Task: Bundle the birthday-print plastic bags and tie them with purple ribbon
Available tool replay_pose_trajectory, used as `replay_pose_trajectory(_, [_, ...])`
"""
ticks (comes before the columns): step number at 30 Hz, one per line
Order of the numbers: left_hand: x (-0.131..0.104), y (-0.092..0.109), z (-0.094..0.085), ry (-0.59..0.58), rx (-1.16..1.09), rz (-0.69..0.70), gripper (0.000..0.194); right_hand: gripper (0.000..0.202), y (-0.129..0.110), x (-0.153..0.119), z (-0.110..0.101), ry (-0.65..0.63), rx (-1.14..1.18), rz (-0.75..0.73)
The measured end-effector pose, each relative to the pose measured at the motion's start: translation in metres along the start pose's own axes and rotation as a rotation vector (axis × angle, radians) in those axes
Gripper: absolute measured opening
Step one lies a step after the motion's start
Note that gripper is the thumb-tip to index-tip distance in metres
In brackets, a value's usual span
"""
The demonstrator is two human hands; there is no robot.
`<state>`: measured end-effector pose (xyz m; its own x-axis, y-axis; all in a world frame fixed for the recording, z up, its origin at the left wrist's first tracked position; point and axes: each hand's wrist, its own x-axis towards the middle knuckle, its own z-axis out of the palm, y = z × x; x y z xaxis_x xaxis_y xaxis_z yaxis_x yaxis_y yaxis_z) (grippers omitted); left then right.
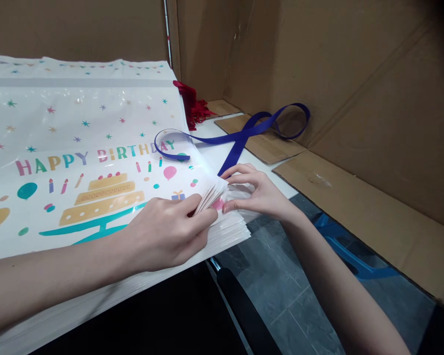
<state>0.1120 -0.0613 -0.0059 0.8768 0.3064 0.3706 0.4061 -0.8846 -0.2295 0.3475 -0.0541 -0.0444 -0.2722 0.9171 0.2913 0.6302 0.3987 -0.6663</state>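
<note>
A thick stack of white, glossy printed plastic bags (pixel 122 116) fills the left side, with "HAPPY BIRTHDAY", a tiered cake and balloons on the top one. My left hand (pixel 173 229) is closed on the near right corner of the stack, pinching several layers whose edges fan upward. Just to the right, my right hand (pixel 257 192) reaches around that corner from outside. Its thumb and fingers are curved but apart, with the fingertips close to or touching the layer edges. Beyond the hands, a loose blue ribbon (pixel 249 130) loops across the stack's right edge.
Red fringed material (pixel 194 106) lies behind the stack's right edge. Tall cardboard walls (pixel 348 64) enclose the back and right, with cardboard flaps (pixel 262 143) on the white surface. Below are a black chair armrest (pixel 240 301), grey tiled floor (pixel 277 276) and a blue object (pixel 355 251).
</note>
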Motion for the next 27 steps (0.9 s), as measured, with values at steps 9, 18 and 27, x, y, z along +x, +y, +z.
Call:
replay_pose_trajectory(9, [-0.003,0.001,0.002,0.030,0.026,-0.024,0.019,0.053,0.005,-0.008,-0.011,0.018,0.061,-0.017])
replay_pose_trajectory(18, [-0.002,-0.001,0.002,0.004,0.075,0.017,0.039,0.043,0.003,-0.005,-0.006,-0.026,0.006,-0.046])
replay_pose_trajectory(27, [0.001,0.000,0.002,0.027,0.051,0.030,0.017,0.042,0.003,-0.005,-0.004,0.034,0.008,-0.057])
